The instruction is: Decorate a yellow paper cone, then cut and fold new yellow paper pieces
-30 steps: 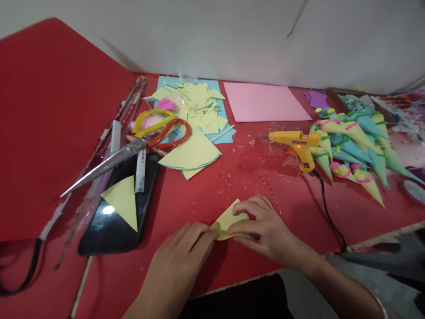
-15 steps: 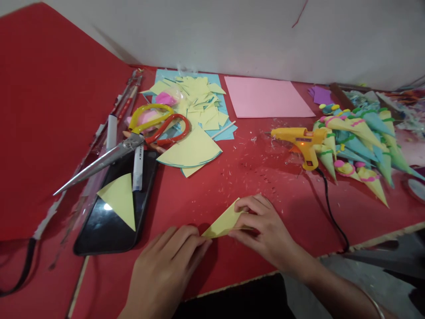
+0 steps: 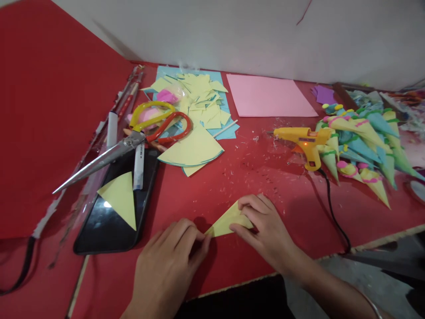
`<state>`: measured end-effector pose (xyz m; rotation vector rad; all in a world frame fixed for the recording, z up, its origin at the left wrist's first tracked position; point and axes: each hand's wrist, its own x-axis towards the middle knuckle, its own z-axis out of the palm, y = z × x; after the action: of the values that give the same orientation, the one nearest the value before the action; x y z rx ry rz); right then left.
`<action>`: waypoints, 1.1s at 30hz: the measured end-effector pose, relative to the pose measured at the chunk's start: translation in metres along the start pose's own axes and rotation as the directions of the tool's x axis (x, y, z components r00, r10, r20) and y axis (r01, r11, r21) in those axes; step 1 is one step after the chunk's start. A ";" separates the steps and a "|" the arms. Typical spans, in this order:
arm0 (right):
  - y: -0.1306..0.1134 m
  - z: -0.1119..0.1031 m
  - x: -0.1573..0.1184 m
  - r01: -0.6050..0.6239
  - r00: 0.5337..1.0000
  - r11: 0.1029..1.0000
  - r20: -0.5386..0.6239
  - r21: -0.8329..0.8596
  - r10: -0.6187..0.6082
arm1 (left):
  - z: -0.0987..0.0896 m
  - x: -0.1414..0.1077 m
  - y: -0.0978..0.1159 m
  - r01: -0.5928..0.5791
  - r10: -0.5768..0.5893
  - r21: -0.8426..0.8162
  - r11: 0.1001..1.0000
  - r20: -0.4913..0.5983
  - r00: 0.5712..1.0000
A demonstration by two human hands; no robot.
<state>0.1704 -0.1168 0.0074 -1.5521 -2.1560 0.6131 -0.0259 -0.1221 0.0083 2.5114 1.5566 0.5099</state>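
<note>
Between my hands is a piece of yellow paper (image 3: 226, 221), partly rolled toward a cone with its narrow tip to the left. My left hand (image 3: 169, 261) pinches that tip between thumb and fingers. At the wide end my right hand (image 3: 265, 226) grips the paper, its thumb on the near side and its fingers over the far edge, covering part of it. To the left, a yellow paper wedge (image 3: 120, 199) lies on a black phone (image 3: 99, 230). More yellow fan-shaped sheets (image 3: 192, 148) lie beyond my hands.
Scissors (image 3: 122, 148) and a marker (image 3: 138, 166) rest by the phone. A yellow glue gun (image 3: 305, 139), its light lit, trails a black cord (image 3: 332, 212). Finished paper cones (image 3: 361, 137) are heaped at right. Pink sheets (image 3: 272, 95) and yellow scraps (image 3: 202, 97) lie at the back.
The wide end of the yellow paper has curled over further under my right hand. My left hand still holds the tip. The view has shifted slightly.
</note>
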 end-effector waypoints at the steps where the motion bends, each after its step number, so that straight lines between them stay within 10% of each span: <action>1: -0.001 0.000 0.000 -0.003 1.000 1.000 0.001 -0.002 0.003 | 0.000 0.000 -0.001 -0.003 0.003 0.012 1.000 -0.003 1.000; 26: -0.002 0.003 -0.002 0.017 0.999 0.996 -0.037 -0.092 -0.021 | -0.010 0.005 -0.019 -0.085 0.093 -0.060 0.995 0.156 0.983; 33: -0.001 0.004 -0.001 0.032 0.999 0.995 -0.023 -0.096 -0.034 | -0.017 0.002 -0.020 -0.300 0.301 -0.014 0.954 0.004 0.954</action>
<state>0.1673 -0.1187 0.0048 -1.5610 -2.2171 0.4845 -0.0481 -0.1118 0.0185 2.7507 1.1662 0.5464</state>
